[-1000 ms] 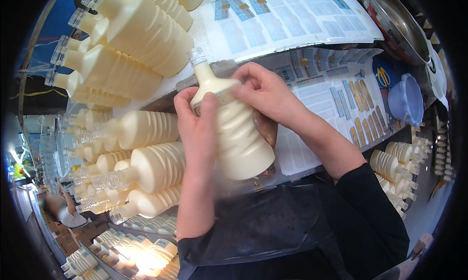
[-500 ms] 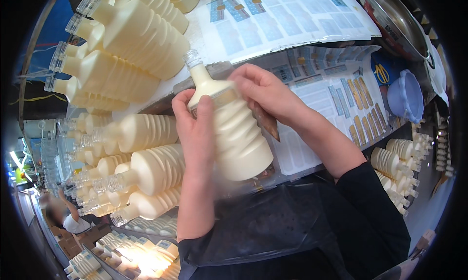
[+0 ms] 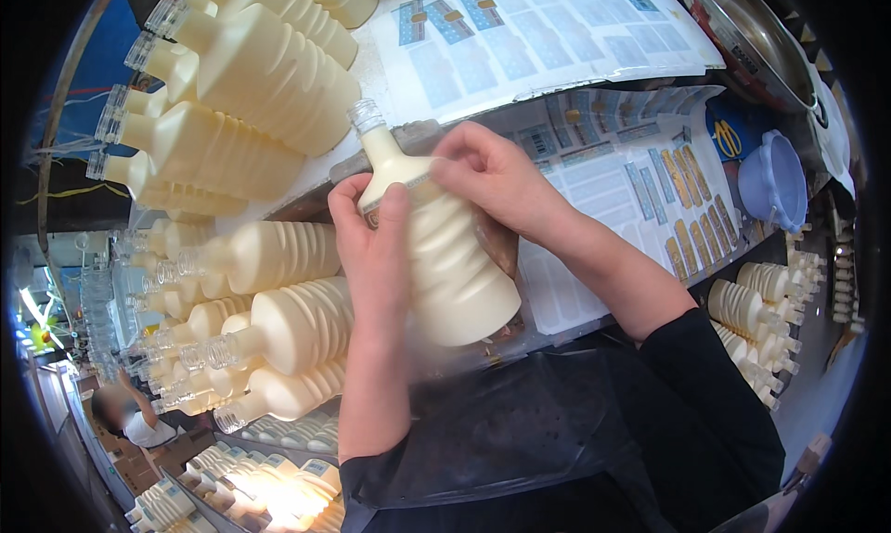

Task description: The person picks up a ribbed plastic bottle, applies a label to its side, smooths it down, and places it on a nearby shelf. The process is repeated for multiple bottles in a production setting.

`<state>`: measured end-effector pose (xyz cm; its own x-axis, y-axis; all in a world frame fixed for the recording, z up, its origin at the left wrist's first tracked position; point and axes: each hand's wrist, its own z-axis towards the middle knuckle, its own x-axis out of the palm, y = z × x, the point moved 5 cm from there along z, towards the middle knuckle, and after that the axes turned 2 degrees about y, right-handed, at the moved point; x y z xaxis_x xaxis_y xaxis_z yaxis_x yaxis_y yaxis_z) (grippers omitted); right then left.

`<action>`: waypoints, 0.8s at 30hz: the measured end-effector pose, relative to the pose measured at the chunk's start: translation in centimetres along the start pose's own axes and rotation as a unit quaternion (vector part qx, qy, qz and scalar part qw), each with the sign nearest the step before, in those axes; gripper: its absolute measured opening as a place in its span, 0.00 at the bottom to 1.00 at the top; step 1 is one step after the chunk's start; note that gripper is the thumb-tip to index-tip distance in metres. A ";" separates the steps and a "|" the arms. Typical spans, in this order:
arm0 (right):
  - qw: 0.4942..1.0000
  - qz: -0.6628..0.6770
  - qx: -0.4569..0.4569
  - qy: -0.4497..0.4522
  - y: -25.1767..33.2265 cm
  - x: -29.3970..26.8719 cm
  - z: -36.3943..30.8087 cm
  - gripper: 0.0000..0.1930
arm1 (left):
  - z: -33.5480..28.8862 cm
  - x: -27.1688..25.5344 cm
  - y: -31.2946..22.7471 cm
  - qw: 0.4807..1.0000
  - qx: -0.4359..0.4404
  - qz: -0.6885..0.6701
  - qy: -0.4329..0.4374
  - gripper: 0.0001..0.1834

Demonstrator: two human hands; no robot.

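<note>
A cream-coloured ribbed plastic bottle (image 3: pixel 459 287) with a clear threaded neck lies tilted in front of me, neck pointing away and slightly left. My left hand (image 3: pixel 371 241) is closed round its left shoulder, the thumb pressing on the front. Across the shoulder runs a narrow label strip (image 3: pixel 418 180), partly covered by my fingers. At the strip's right end, the bent fingers of my right hand (image 3: pixel 497 180) pinch together against the bottle. Below the right palm shows a brown, flat piece (image 3: pixel 499 244); whether that hand holds it I cannot tell.
More cream bottles are stacked at the left (image 3: pixel 288 324) and far left (image 3: pixel 264 78). Label sheets (image 3: pixel 548 41) cover the far surface, with gold and blue label strips (image 3: pixel 687 180) nearer. A blue-violet basin (image 3: pixel 772 182) and metal pan (image 3: pixel 742 32) stand right. A person (image 3: pixel 139 422) is at lower left.
The fingers of my right hand have moved slightly left and down onto the strip's end. The brown piece's pointed tip no longer shows. My left hand keeps its hold on the bottle.
</note>
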<state>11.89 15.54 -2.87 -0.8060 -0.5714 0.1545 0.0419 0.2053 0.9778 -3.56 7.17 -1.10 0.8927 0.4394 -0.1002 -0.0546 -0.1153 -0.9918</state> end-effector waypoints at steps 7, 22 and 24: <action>0.999 0.040 -0.017 -0.006 -0.4 0.0 0.3 0.12 | 0.0 0.0 0.1 1.000 0.000 -0.018 -0.001 0.26; 0.981 0.171 0.015 -0.091 1.5 -3.6 -0.6 0.15 | -0.5 -0.4 0.0 0.999 0.014 -0.036 0.000 0.21; 0.981 0.144 -0.050 -0.120 2.9 -3.2 -1.0 0.14 | -0.7 -0.2 0.0 0.999 0.015 -0.041 0.001 0.22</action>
<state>15.19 17.19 -0.44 -0.8672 -0.2958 0.4006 0.3364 0.2452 0.9093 -3.45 6.50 -1.01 0.8960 0.4436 -0.0176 0.0060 -0.0518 -0.9986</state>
